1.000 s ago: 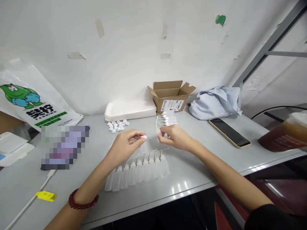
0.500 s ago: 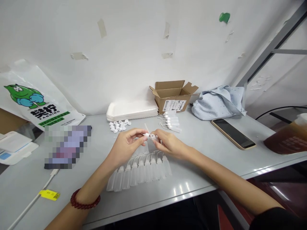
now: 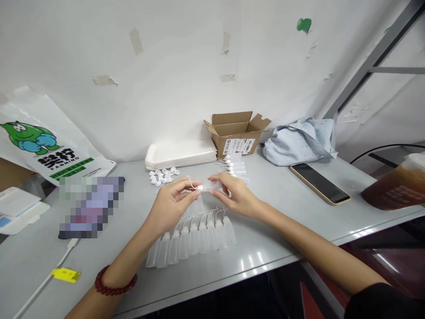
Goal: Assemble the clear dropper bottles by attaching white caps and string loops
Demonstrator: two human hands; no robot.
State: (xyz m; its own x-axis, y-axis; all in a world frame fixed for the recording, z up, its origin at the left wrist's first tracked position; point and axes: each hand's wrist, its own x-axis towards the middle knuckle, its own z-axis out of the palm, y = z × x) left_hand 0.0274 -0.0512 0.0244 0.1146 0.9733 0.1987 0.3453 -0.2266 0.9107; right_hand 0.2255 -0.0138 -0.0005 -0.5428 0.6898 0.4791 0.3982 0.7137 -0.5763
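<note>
Between the fingertips of my left hand (image 3: 172, 201) is a small white cap (image 3: 200, 188) with a thin strap curling up from it. My right hand (image 3: 237, 195) pinches a small translucent plastic bottle (image 3: 210, 186), tilted nearly level, its neck end against the cap. Whether the cap is seated on the neck I cannot tell. Below my hands, similar bottles (image 3: 194, 240) with straps at their necks lie side by side in a row. Loose white caps (image 3: 162, 176) form a small pile beyond my left hand. Several capped bottles (image 3: 238, 165) lie beyond my right hand.
A stack of white trays (image 3: 179, 153) and an open cardboard box (image 3: 241, 141) stand along the wall. On the right are a blue cloth bag (image 3: 292, 144), a phone (image 3: 318, 184) and a drink container (image 3: 395, 186). At left, a white plastic bag (image 3: 53, 133) stands behind a cabled, blurred-out device (image 3: 96, 206).
The bottle has turned from pointing its open neck toward me to lying nearly level, neck toward my left hand. The cap now meets its neck. The view has shifted slightly.
</note>
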